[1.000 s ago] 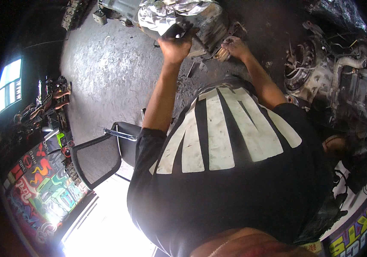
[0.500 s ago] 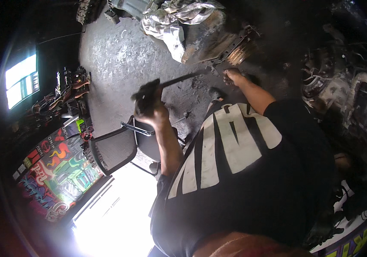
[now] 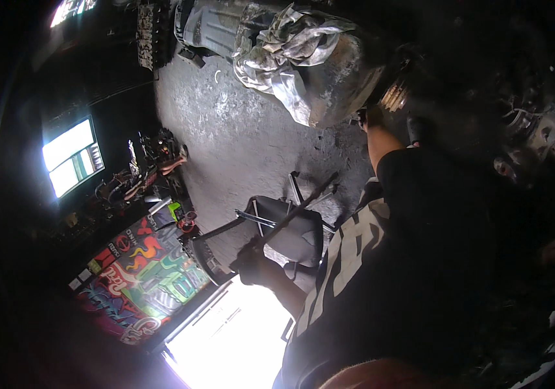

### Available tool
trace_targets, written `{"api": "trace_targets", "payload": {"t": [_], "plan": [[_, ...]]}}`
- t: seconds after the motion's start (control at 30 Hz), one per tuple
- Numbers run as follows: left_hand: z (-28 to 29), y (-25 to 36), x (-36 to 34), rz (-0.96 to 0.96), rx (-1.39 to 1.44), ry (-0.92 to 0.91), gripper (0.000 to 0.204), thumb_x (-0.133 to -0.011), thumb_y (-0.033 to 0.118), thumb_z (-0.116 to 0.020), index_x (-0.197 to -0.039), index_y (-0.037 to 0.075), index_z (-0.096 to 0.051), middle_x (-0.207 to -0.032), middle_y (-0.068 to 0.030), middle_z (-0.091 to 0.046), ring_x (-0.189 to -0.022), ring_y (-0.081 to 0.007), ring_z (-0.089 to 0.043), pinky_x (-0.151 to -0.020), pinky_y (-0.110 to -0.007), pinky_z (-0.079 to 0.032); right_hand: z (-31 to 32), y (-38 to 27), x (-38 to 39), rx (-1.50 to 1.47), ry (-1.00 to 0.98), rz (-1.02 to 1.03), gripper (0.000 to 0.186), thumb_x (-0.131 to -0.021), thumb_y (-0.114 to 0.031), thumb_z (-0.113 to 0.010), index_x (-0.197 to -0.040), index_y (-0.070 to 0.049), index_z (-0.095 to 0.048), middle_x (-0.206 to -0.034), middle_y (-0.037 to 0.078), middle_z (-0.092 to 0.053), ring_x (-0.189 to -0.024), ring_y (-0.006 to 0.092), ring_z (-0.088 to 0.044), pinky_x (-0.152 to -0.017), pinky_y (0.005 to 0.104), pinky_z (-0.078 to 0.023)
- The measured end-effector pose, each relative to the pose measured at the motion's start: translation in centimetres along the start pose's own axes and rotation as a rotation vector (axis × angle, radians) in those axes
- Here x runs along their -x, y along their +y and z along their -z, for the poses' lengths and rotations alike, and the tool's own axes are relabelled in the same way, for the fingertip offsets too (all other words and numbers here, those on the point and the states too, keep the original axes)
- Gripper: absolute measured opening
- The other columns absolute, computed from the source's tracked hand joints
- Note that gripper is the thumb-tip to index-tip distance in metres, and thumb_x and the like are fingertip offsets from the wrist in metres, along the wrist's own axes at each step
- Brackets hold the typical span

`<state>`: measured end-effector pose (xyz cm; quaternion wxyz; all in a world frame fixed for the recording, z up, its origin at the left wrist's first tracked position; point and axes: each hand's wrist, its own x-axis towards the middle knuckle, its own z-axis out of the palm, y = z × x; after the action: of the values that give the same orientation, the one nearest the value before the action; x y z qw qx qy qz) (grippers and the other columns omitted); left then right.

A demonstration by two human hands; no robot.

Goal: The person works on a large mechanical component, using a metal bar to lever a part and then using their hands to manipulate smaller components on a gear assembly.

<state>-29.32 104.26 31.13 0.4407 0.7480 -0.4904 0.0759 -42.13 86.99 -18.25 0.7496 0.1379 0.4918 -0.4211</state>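
Observation:
My left hand (image 3: 258, 267) is closed around one end of a long dark bar (image 3: 300, 209). The bar slants up and to the right, across my view of the office chair (image 3: 290, 236). My right arm reaches out to a large grimy machine housing (image 3: 348, 78) with a rusty ribbed part (image 3: 394, 97) at its right end. At the housing's lower edge is my right hand (image 3: 372, 118), in deep shade; its fingers are too dark to make out. A crumpled silvery cloth (image 3: 290, 52) drapes over the housing.
Tools and parts crowd a bench (image 3: 141, 172) by the window (image 3: 73, 155). A painted graffiti panel (image 3: 141, 272) stands beside the bright doorway (image 3: 232, 337). Dark engine parts (image 3: 549, 136) lie at right. The worn concrete floor (image 3: 225, 117) stretches between.
My left hand has lowered with the bar, toward the chair. My right hand has come up to the housing's edge. The whole view has shifted, with the scene now further right and lower.

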Motion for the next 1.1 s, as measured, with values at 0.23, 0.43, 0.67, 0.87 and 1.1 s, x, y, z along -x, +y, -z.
{"api": "trace_targets", "payload": {"t": [0.23, 0.43, 0.67, 0.87, 1.1], "plan": [[1.4, -0.6, -0.1, 0.042, -0.068, 0.007, 0.009, -0.068, 0.002, -0.062, -0.074, -0.005, -0.058, -0.07, -0.0126, -0.063, -0.065, -0.0198, -0.061, -0.055, -0.03, -0.048, 0.5, 2.0, -1.4, 0.238, 0.081, 0.07, 0.027, -0.083, -0.034, -0.044, -0.089, -0.009, -0.053, -0.08, 0.011, -0.05, -0.068, 0.0233, -0.048, -0.057, 0.0348, -0.038], [2.1, -1.1, -0.1, 0.066, -0.075, 0.033, 0.011, -0.068, 0.003, -0.062, -0.074, -0.005, -0.059, -0.07, -0.0124, -0.063, -0.065, -0.0197, -0.061, -0.054, -0.03, -0.047, 0.8, 2.5, -2.2, 0.523, 0.1, 0.136, 0.033, -0.082, -0.036, -0.044, -0.095, -0.007, -0.053, -0.09, 0.014, -0.049, -0.079, 0.0263, -0.047, -0.066, 0.0361, -0.037], [2.4, -1.3, 0.5, 0.107, -0.073, 0.06, 0.012, -0.068, 0.005, -0.062, -0.074, -0.005, -0.059, -0.069, -0.0121, -0.063, -0.064, -0.0195, -0.06, -0.053, -0.03, -0.046, 4.0, 4.1, -1.6, 1.078, 0.082, 0.207, 0.04, -0.081, -0.038, -0.045, -0.102, -0.005, -0.053, -0.102, 0.018, -0.048, -0.092, 0.0299, -0.046, -0.077, 0.0376, -0.037], [1.6, -1.3, 0.8, 0.121, -0.04, 0.069, 0.013, -0.068, 0.006, -0.062, -0.075, -0.004, -0.059, -0.069, -0.0118, -0.063, -0.064, -0.0194, -0.06, -0.052, -0.03, -0.046, 10.0, 4.0, -1.4, 1.504, 0.129, 0.194, 0.047, -0.08, -0.04, -0.045, -0.108, -0.003, -0.052, -0.112, 0.022, -0.048, -0.103, 0.033, -0.046, -0.086, 0.0389, -0.036], [1.3, -0.6, 2.1, 0.16, -0.044, 0.115, 0.014, -0.068, 0.008, -0.062, -0.075, -0.004, -0.059, -0.069, -0.0115, -0.063, -0.063, -0.0192, -0.06, -0.051, -0.029, -0.045, 1.5, 6.0, 7.0, 1.785, -0.103, 0.264, 0.046, -0.074, -0.036, -0.053, -0.106, -0.003, -0.057, -0.117, 0.018, -0.051, -0.107, 0.032, -0.05, -0.088, 0.0355, -0.039]]}}
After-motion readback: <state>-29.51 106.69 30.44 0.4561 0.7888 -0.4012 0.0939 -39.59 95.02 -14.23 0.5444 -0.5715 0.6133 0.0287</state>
